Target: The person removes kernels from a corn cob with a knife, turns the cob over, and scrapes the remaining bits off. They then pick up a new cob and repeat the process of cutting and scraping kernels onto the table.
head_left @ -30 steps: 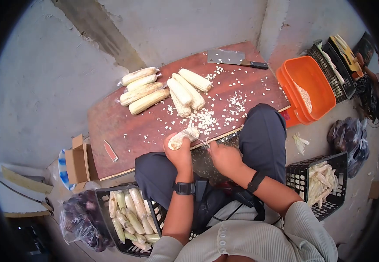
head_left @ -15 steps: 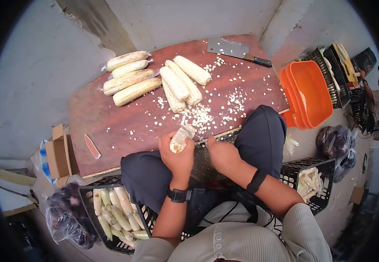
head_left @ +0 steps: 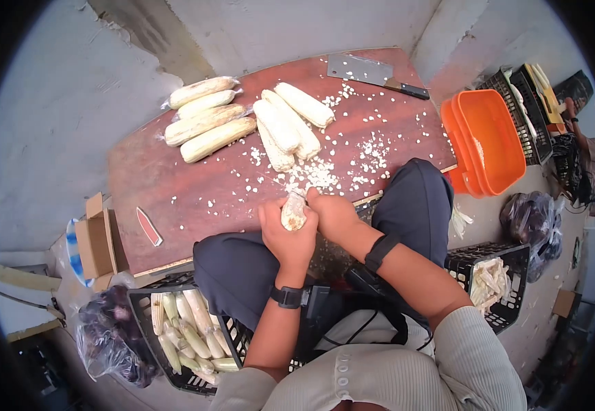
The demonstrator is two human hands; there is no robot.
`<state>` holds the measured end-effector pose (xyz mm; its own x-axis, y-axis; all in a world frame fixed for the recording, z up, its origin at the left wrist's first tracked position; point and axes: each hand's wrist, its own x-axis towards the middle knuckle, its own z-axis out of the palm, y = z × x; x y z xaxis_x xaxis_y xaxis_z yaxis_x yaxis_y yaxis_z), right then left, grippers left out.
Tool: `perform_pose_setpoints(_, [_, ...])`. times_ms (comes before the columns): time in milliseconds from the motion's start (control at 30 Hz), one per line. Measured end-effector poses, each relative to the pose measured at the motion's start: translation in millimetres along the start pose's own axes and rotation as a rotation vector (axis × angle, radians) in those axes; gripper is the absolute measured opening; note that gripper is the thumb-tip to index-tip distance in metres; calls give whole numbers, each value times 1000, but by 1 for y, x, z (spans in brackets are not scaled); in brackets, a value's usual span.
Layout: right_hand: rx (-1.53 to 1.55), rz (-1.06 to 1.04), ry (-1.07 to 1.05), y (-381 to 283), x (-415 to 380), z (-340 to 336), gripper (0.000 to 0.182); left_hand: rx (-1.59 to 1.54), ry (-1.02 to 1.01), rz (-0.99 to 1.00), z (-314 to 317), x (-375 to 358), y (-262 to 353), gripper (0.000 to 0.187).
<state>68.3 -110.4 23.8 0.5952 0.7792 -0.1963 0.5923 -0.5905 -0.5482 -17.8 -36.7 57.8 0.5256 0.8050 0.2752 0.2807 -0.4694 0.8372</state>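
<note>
Right hand (head_left: 331, 214) is closing in on the pale, cream-coloured corn cob (head_left: 293, 211), bringing both hands together there. Left hand (head_left: 288, 238) is clasping the cob by the red-brown wooden counter's (head_left: 205, 181) near edge. Right fingers are hiding their grip; can't tell what they're holding.

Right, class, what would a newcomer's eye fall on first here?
Probably the orange tub, right of the table. Next, white kernels strewn on it, with corn lying behind them and a cleaver near the far edge. At the near edge, the left hand grips a cob, the right hand close beside it.
</note>
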Motion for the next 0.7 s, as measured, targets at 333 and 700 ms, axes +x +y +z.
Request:
perform_pose_setpoints(333, [462, -51, 85, 25, -4, 21, 27, -188, 71, -78, -4, -6, -25, 27])
perform_pose_setpoints(700, [4, -162, 334, 2, -66, -6, 17, -647, 167, -623, -14, 1, -29, 14])
